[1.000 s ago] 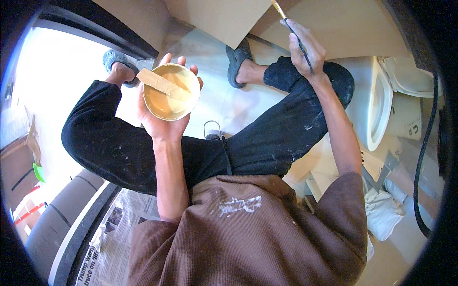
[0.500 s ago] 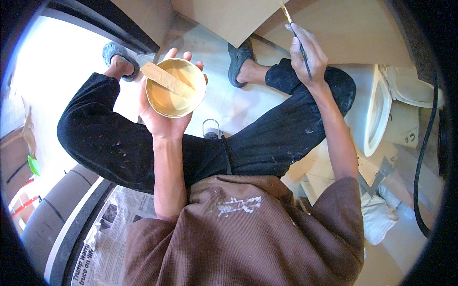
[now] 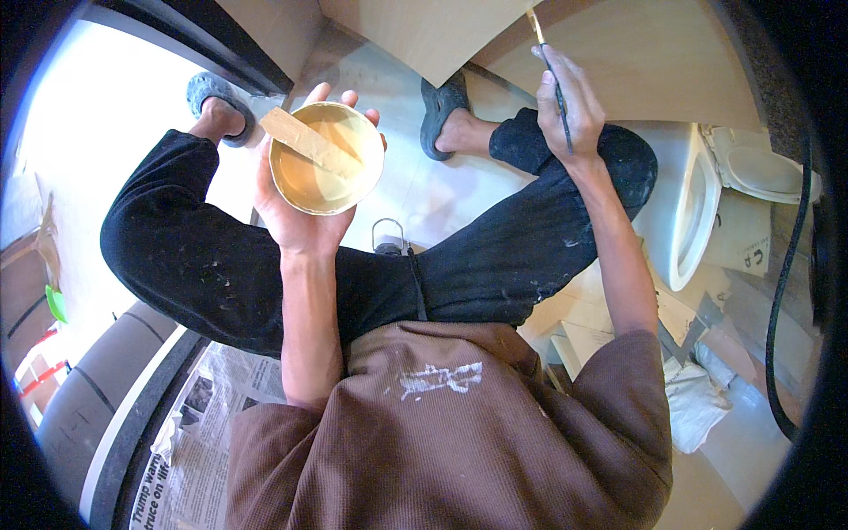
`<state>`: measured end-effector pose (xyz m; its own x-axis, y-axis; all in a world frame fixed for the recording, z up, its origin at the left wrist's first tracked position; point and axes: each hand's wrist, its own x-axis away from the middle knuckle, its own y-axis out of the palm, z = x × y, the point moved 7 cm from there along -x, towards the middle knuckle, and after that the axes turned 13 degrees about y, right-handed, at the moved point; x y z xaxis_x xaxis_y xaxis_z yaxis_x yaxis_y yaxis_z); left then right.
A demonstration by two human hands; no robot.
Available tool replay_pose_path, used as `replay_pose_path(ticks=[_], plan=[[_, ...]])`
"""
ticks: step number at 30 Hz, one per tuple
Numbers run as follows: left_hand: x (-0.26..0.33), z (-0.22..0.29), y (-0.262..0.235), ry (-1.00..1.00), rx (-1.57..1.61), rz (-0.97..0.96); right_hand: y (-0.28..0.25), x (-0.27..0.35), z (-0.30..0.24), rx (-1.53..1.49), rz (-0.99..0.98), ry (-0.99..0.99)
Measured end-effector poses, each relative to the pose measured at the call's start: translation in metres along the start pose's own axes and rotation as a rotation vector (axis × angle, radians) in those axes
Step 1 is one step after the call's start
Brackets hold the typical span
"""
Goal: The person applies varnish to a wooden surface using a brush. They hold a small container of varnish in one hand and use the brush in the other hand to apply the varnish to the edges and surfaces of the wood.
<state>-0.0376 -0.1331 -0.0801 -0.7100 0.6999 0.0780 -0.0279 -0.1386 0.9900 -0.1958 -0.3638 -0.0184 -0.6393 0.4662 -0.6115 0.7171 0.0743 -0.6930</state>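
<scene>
In my left hand (image 3: 305,216) rests a round tub of yellowish-cream paint (image 3: 296,181), my fingers curled about its far side. A flat wooden stick (image 3: 305,141) lies in the tub, its upper end jutting over the rim toward the left. My right hand (image 3: 574,110) pinches a thin dark-handled paintbrush (image 3: 556,84) between thumb and fingers. The brush points away from me, its bristle end close to a pale wooden panel (image 3: 636,62) at the far right. Whether the bristles touch the panel I cannot tell.
A second wooden panel edge (image 3: 424,35) juts out at the far middle. To the right are a white toilet (image 3: 680,221), a hanging black cable (image 3: 777,327) and a crumpled white bag (image 3: 693,402). Newspaper (image 3: 208,424) covers a surface at near left. A small wire-handled object (image 3: 387,240) stands between my legs.
Both hands keep their grips. The brush tip has shifted slightly to the right and nearer; the tub has barely moved.
</scene>
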Motion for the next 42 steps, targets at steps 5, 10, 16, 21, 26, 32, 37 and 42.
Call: replay_pose_path(ticks=[5, 10, 16, 21, 26, 32, 37, 42], plan=[[0.001, 0.001, -0.001, 0.007, 0.001, 0.007, 0.004, 0.008, 0.002, -0.001, -0.029, -0.013], [0.001, 0.002, 0.0, 0.009, -0.011, 0.017, 0.008, 0.008, 0.006, 0.004, -0.089, 0.036], [0.001, 0.005, 0.001, 0.018, -0.004, -0.018, 0.005, 0.001, -0.003, 0.002, -0.004, -0.023], [0.001, 0.003, 0.002, 0.014, 0.002, -0.006, 0.007, 0.009, 0.0, 0.04, -0.038, -0.017], [0.001, 0.004, 0.0, 0.024, -0.045, 0.03, 0.008, 0.004, -0.001, 0.027, -0.036, -0.02], [0.001, 0.005, -0.001, 0.019, -0.024, 0.016, 0.011, 0.011, 0.002, 0.017, -0.059, 0.002], [0.002, 0.004, -0.001, 0.019, -0.022, 0.012, 0.019, 0.016, 0.008, 0.02, -0.132, 0.021], [0.001, 0.004, -0.001, 0.019, -0.019, 0.02, 0.016, 0.014, 0.006, 0.026, -0.11, 0.017]])
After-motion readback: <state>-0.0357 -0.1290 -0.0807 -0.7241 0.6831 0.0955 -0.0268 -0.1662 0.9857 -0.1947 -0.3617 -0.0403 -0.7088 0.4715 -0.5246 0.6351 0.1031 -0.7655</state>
